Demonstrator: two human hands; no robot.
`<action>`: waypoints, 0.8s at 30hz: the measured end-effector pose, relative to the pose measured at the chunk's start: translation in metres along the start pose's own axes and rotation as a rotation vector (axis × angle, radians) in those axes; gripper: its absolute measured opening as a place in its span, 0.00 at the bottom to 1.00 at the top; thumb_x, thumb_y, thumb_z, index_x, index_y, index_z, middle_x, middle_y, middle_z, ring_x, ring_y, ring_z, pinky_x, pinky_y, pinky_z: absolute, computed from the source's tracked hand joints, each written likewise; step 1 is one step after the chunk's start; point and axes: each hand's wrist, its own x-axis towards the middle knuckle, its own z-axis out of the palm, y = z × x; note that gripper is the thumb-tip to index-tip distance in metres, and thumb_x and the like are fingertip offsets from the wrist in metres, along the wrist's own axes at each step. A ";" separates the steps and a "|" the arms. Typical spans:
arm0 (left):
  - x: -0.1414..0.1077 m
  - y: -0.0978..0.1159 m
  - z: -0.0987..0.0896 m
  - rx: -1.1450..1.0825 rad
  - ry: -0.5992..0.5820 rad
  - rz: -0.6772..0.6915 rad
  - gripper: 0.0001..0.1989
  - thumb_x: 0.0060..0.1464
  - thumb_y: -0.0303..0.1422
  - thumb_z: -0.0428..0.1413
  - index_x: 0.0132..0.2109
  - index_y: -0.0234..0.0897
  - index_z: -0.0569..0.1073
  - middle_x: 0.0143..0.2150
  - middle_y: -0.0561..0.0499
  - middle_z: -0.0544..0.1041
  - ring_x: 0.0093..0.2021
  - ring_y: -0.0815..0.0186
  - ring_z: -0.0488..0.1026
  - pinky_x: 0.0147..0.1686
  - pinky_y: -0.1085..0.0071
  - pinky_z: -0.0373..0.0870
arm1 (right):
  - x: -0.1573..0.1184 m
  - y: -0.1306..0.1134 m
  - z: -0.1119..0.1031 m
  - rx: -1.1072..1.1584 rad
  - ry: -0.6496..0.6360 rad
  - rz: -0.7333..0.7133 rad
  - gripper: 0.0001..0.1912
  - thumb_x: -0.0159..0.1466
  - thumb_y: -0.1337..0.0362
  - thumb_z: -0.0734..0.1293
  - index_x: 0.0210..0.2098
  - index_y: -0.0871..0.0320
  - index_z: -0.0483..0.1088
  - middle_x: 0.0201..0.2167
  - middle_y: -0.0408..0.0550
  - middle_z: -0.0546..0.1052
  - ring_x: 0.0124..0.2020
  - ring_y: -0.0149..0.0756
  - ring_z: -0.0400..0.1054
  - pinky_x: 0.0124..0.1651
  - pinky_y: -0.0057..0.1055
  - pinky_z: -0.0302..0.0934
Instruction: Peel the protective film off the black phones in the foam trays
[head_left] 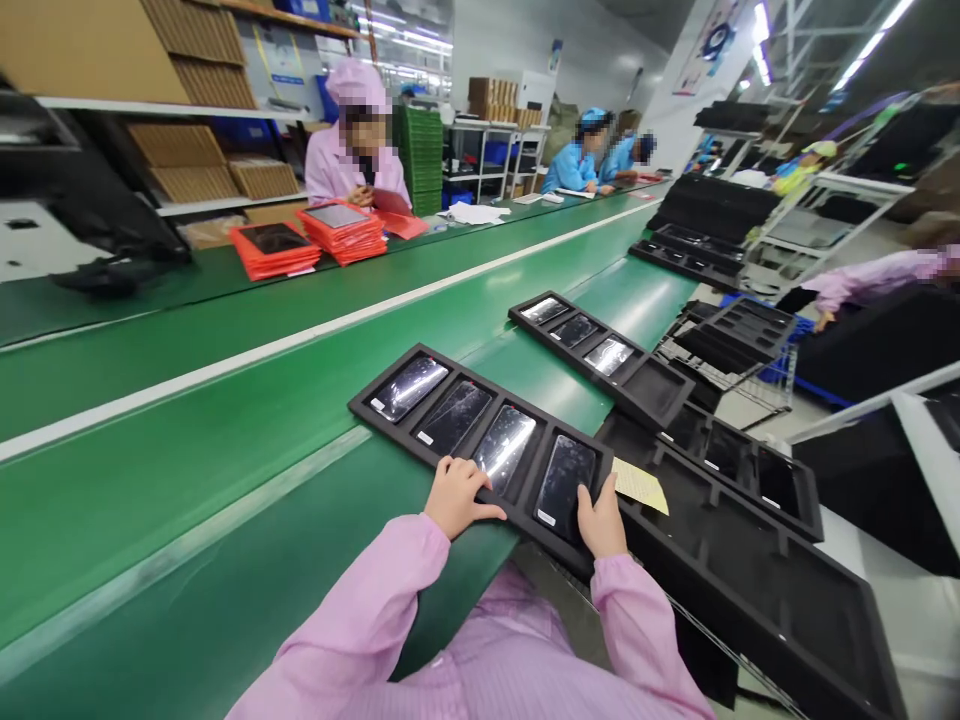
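A black foam tray (410,431) lies at a slant over the green work surface, its right end reaching past the edge. Each of its compartments holds a dark phone-like device, such as the rightmost phone (564,482), with a small white label. My left hand (456,497) grips the tray's near rim, fingers over the edge and thumb stretched along it. Around the tray's right end is my right hand (602,517), its thumb on top beside the rightmost phone and its other fingers mostly hidden.
A second tray (660,392) with phones lies behind. To the right are stacked black trays (787,590) and a yellow paper (640,485). Across the green conveyor (247,440), a person in pink (322,165) sits by red folders (346,235). A pink sleeve (862,280) shows at right.
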 end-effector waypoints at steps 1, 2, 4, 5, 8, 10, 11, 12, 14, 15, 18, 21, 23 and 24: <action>-0.013 0.007 0.002 0.030 0.026 -0.040 0.26 0.42 0.55 0.65 0.38 0.37 0.77 0.38 0.46 0.76 0.45 0.54 0.70 0.53 0.51 0.58 | 0.007 -0.004 0.001 -0.015 -0.022 -0.048 0.46 0.65 0.46 0.52 0.71 0.74 0.39 0.70 0.68 0.49 0.72 0.52 0.43 0.71 0.49 0.42; -0.027 0.013 0.004 0.067 0.053 -0.082 0.25 0.44 0.54 0.63 0.39 0.37 0.77 0.38 0.45 0.75 0.44 0.53 0.70 0.51 0.52 0.60 | 0.013 -0.010 0.003 -0.031 -0.056 -0.106 0.44 0.65 0.48 0.52 0.71 0.71 0.41 0.70 0.65 0.50 0.72 0.49 0.43 0.71 0.49 0.42; -0.050 0.022 0.006 0.151 0.092 -0.152 0.23 0.47 0.53 0.62 0.40 0.37 0.76 0.38 0.45 0.75 0.42 0.54 0.70 0.44 0.56 0.64 | 0.024 -0.025 0.011 -0.062 -0.139 -0.232 0.39 0.66 0.50 0.53 0.71 0.66 0.46 0.70 0.61 0.52 0.72 0.48 0.44 0.71 0.52 0.38; -0.060 0.025 0.006 0.172 0.096 -0.170 0.22 0.49 0.51 0.62 0.40 0.37 0.76 0.38 0.44 0.75 0.42 0.54 0.70 0.41 0.58 0.64 | 0.029 -0.034 0.017 -0.087 -0.183 -0.296 0.38 0.67 0.50 0.53 0.70 0.64 0.47 0.70 0.59 0.53 0.72 0.48 0.43 0.71 0.56 0.36; -0.078 0.026 -0.005 0.107 0.058 -0.144 0.17 0.52 0.45 0.63 0.42 0.37 0.76 0.38 0.46 0.76 0.42 0.56 0.73 0.38 0.61 0.66 | 0.047 -0.065 0.039 -0.239 -0.287 -0.504 0.34 0.68 0.52 0.52 0.69 0.62 0.52 0.69 0.60 0.54 0.72 0.54 0.41 0.68 0.65 0.31; -0.087 0.022 -0.027 -0.012 0.040 -0.124 0.12 0.52 0.41 0.65 0.42 0.41 0.77 0.37 0.50 0.78 0.40 0.60 0.75 0.38 0.64 0.68 | 0.063 -0.087 0.055 -0.315 -0.351 -0.655 0.34 0.68 0.52 0.52 0.69 0.62 0.53 0.69 0.61 0.54 0.71 0.55 0.44 0.68 0.64 0.37; -0.092 0.017 -0.043 -0.064 0.052 -0.137 0.10 0.52 0.40 0.65 0.41 0.44 0.78 0.36 0.53 0.79 0.39 0.62 0.76 0.37 0.66 0.69 | 0.071 -0.098 0.063 -0.321 -0.385 -0.720 0.35 0.68 0.52 0.53 0.69 0.62 0.53 0.69 0.61 0.55 0.71 0.54 0.45 0.68 0.61 0.40; -0.099 0.010 -0.062 -0.160 0.085 -0.182 0.08 0.52 0.39 0.64 0.39 0.45 0.79 0.35 0.55 0.80 0.38 0.63 0.77 0.37 0.67 0.69 | 0.080 -0.108 0.071 -0.302 -0.420 -0.769 0.36 0.67 0.51 0.53 0.69 0.63 0.52 0.68 0.61 0.55 0.71 0.53 0.47 0.68 0.58 0.43; -0.120 -0.013 -0.106 -0.209 0.223 -0.344 0.07 0.57 0.40 0.59 0.41 0.46 0.79 0.37 0.55 0.81 0.38 0.65 0.77 0.39 0.68 0.71 | 0.095 -0.126 0.085 -0.266 -0.479 -0.835 0.38 0.67 0.50 0.53 0.69 0.67 0.50 0.68 0.62 0.56 0.70 0.50 0.48 0.70 0.52 0.46; -0.136 -0.029 -0.128 -0.199 0.322 -0.458 0.10 0.59 0.39 0.56 0.45 0.44 0.78 0.40 0.53 0.81 0.40 0.64 0.77 0.43 0.67 0.71 | 0.100 -0.133 0.091 -0.248 -0.499 -0.854 0.39 0.67 0.50 0.53 0.70 0.69 0.49 0.69 0.62 0.55 0.70 0.49 0.48 0.70 0.49 0.45; -0.193 -0.087 -0.179 -0.125 0.605 -0.834 0.17 0.61 0.38 0.50 0.53 0.38 0.73 0.48 0.45 0.78 0.46 0.59 0.74 0.51 0.60 0.68 | 0.109 -0.145 0.103 -0.177 -0.550 -0.865 0.41 0.66 0.47 0.55 0.70 0.68 0.47 0.70 0.59 0.52 0.72 0.45 0.45 0.72 0.45 0.41; -0.243 -0.140 -0.197 -0.129 0.666 -1.087 0.20 0.58 0.38 0.52 0.54 0.33 0.72 0.47 0.41 0.77 0.40 0.60 0.73 0.47 0.60 0.69 | 0.111 -0.148 0.107 -0.112 -0.633 -0.823 0.45 0.63 0.45 0.59 0.71 0.64 0.45 0.72 0.55 0.49 0.73 0.44 0.42 0.74 0.43 0.35; -0.259 -0.161 -0.194 -0.157 0.657 -1.125 0.25 0.56 0.40 0.53 0.58 0.33 0.69 0.44 0.44 0.77 0.33 0.64 0.71 0.43 0.63 0.69 | 0.112 -0.153 0.107 -0.090 -0.703 -0.788 0.47 0.61 0.44 0.61 0.71 0.62 0.45 0.72 0.53 0.48 0.73 0.45 0.41 0.74 0.43 0.34; -0.263 -0.167 -0.191 -0.167 0.654 -1.125 0.27 0.56 0.41 0.54 0.60 0.34 0.68 0.43 0.46 0.76 0.31 0.65 0.70 0.41 0.65 0.69 | 0.113 -0.158 0.107 -0.086 -0.737 -0.767 0.48 0.60 0.44 0.62 0.71 0.61 0.45 0.72 0.52 0.48 0.72 0.47 0.42 0.74 0.44 0.35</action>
